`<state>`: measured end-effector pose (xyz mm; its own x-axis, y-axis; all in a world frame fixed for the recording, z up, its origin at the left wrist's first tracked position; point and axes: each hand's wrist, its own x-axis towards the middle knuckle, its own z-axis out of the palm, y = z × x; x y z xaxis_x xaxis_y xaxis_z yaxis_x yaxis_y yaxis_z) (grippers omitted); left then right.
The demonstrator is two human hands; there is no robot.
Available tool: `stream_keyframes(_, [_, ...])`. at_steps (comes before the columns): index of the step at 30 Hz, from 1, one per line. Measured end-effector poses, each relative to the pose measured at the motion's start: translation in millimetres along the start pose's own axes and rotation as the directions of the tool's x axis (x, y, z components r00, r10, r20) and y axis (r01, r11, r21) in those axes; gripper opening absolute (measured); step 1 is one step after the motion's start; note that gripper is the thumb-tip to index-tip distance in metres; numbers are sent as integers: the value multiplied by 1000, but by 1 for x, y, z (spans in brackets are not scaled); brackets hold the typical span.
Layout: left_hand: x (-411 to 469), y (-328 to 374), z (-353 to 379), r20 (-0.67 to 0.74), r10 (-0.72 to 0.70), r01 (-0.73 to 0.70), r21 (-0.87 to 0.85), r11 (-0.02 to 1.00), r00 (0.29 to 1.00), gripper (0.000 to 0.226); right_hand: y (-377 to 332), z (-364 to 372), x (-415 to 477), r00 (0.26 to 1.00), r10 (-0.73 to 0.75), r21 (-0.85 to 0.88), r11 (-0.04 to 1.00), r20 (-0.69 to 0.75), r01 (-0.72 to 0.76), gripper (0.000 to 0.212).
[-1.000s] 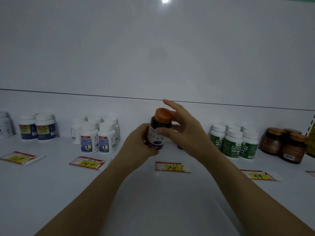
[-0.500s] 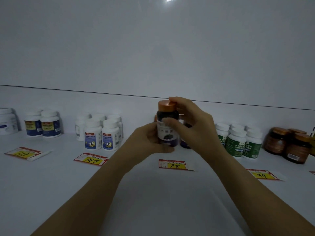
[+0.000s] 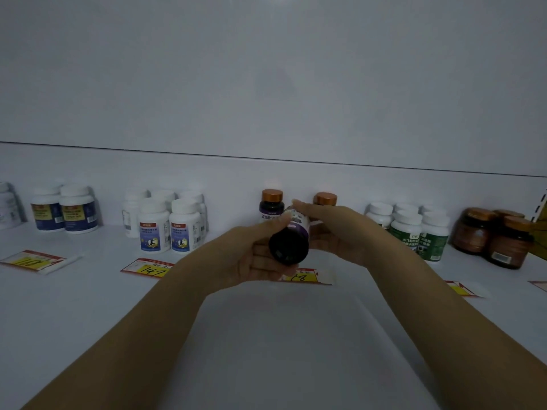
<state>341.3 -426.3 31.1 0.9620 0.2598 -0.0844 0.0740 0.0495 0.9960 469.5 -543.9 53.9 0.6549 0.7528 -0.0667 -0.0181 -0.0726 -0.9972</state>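
A dark purple supplement bottle [image 3: 289,243] is held above the white shelf [image 3: 266,335], tipped so its round black base faces me and its cap points away. My left hand [image 3: 251,255] grips it from the left and below, thumb over the top. From the right, my right hand [image 3: 337,229] holds the far end, fingers laid over the label. The bottle's cap is hidden. Two matching bottles with orange caps stand behind, one on the left [image 3: 271,205] and one on the right [image 3: 325,199].
White bottles with blue labels [image 3: 168,229] stand at the left, dark blue-labelled ones [image 3: 65,211] further left. Green-labelled white bottles [image 3: 420,229] and brown jars [image 3: 497,238] stand at the right. Red-and-yellow price tags [image 3: 148,267] lie along the shelf.
The bottle was upright with its orange cap on top; both hands have tipped it over so the base faces me. My view has shifted a little.
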Motion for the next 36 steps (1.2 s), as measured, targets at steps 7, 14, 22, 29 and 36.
stream_keyframes(7, [5,-7,2,-113,246,-190,366,911,963,26,-14,-1,-8,919,-393,-704,643,33,301,37])
stream_keyframes(14, [15,-19,2,-138,370,-214,612,761,919,36,-29,2,-3,893,-450,-788,559,-28,257,44])
stream_keyframes(22, [18,-32,-11,-153,212,65,926,371,965,56,-39,3,45,887,-451,-943,241,100,228,45])
stream_keyframes(29, [31,-50,-21,-165,143,141,976,167,976,53,-15,-8,69,874,-475,-976,123,102,181,39])
stream_keyframes(36, [32,-51,-22,-162,131,141,978,152,978,53,-13,-13,67,855,-478,-979,-100,203,177,43])
